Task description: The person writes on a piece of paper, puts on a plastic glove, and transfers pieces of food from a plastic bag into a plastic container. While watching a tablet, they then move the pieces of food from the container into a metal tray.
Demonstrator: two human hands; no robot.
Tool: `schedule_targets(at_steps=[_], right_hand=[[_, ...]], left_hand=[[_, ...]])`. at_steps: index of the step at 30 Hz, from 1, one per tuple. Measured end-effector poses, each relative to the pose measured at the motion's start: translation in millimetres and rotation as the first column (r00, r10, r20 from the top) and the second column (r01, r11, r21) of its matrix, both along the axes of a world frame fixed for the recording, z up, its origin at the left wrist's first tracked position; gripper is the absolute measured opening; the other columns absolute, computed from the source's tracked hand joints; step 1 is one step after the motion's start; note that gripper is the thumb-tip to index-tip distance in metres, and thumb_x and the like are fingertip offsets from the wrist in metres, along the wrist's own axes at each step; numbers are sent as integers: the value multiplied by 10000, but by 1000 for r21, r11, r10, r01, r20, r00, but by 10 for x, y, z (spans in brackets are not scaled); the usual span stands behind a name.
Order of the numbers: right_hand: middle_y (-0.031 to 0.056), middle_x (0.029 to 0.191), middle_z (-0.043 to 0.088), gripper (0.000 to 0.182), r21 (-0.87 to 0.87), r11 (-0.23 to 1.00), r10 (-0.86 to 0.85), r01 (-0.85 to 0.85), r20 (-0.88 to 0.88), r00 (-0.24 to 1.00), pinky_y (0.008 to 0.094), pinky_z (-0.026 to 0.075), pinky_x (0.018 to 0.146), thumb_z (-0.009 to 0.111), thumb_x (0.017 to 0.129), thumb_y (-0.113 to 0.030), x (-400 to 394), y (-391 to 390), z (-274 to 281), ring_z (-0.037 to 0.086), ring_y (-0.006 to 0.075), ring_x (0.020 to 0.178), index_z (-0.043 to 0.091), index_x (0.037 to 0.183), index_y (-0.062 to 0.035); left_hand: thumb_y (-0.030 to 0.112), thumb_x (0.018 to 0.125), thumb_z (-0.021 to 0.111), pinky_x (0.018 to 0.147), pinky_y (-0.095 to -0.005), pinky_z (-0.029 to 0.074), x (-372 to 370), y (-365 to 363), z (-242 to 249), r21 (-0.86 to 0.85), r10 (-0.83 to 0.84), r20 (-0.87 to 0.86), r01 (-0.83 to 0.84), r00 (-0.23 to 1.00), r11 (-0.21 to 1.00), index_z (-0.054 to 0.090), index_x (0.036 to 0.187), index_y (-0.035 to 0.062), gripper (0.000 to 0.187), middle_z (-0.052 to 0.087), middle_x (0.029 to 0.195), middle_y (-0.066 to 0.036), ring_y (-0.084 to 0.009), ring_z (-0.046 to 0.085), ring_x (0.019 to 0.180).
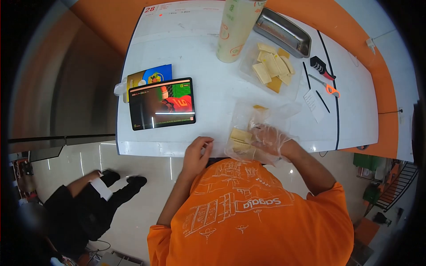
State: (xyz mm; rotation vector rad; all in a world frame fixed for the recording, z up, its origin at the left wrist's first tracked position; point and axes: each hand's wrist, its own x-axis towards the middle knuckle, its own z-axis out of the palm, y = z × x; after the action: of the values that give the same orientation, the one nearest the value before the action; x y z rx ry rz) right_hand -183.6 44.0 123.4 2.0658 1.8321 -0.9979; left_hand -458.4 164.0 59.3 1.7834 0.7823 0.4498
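Orange shirt back (248, 217) hides both forearms. Left hand (198, 153), bare, rests curled at white table edge (151, 148), holding nothing. Right hand (269, 138), in a clear glove, grips pale yellow flat slices (241, 139) inside crinkled clear plastic bag (266, 113); slice count unclear. Farther: dark tablet (162, 103), tray of more slices (271, 68).

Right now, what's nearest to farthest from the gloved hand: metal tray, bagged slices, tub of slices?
1. bagged slices, right beside the gloved right hand, at the near edge.
2. tub of slices, mid-table.
3. metal tray, far edge.
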Motion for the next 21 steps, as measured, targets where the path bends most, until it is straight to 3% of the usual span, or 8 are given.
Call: schedule_targets(at_steps=[4,6,10,12,13,15,18,21], right_hand=[[258,1156,661,518,210,967,-115,147,-160,980,471,546,978,669,967,-342,-293,-5,-19,664,427,1103,577,1349,-5],[274,1187,645,557,53,990,-125,127,-36,991,491,560,918,710,940,-392,-361,24,-61,674,436,1075,596,1298,20],[293,1143,660,554,91,984,-138,152,-142,980,491,567,867,740,919,-402,-461,35,-5,689,430,1044,616,1254,22],[287,1080,687,523,-10,972,-235,236,-155,960,485,566,869,737,922,-405,-486,62,-62,699,426,1028,639,1217,17],[287,1080,687,523,-10,973,-230,231,-157,961,485,566,869,737,922,-405,-494,66,-52,699,426,1028,639,1217,17],[262,1022,709,465,-1,976,-214,217,-156,964,479,567,854,711,938,-387,-494,62,-14,710,405,986,650,1160,17],[235,1035,722,423,-2,997,-70,71,-170,983,476,566,858,694,944,-354,-387,-159,-636,716,393,982,656,1139,19],[219,1044,730,365,-50,997,-55,51,-84,995,465,568,855,676,946,-302,-474,-66,-345,718,383,968,665,1123,17]], left_hand=[[196,1021,629,726,-371,553,169,-54,2,-166,-109,-71,96,992,981,671,1121,-15,238,718,985,-165,-283,704,822],[224,1025,630,701,-365,552,214,-63,1,-248,-208,-17,197,978,949,668,1118,-17,260,730,931,-161,-272,716,783],[219,1028,627,695,-362,554,233,-50,27,-234,-209,-74,187,975,954,661,1085,-21,249,727,879,-164,-264,723,757],[218,1028,625,695,-362,555,225,-54,2,-247,-226,-47,208,973,946,649,1051,-21,242,724,857,-160,-263,718,734],[218,1028,625,695,-362,555,214,-61,-19,-247,-221,-49,203,974,948,649,1051,-21,242,724,857,-160,-263,718,734],[221,1029,621,689,-332,521,202,-75,-68,-260,-234,-23,220,972,940,635,1058,-1,224,707,828,-107,-175,658,720],[229,1032,626,689,-321,515,202,-86,-112,-264,-254,-63,230,965,937,629,1040,0,229,700,821,-101,-156,640,720],[231,1030,634,688,-319,515,191,-104,-132,-240,-253,-35,238,967,941,626,1032,-1,232,696,816,-98,-155,641,723]])
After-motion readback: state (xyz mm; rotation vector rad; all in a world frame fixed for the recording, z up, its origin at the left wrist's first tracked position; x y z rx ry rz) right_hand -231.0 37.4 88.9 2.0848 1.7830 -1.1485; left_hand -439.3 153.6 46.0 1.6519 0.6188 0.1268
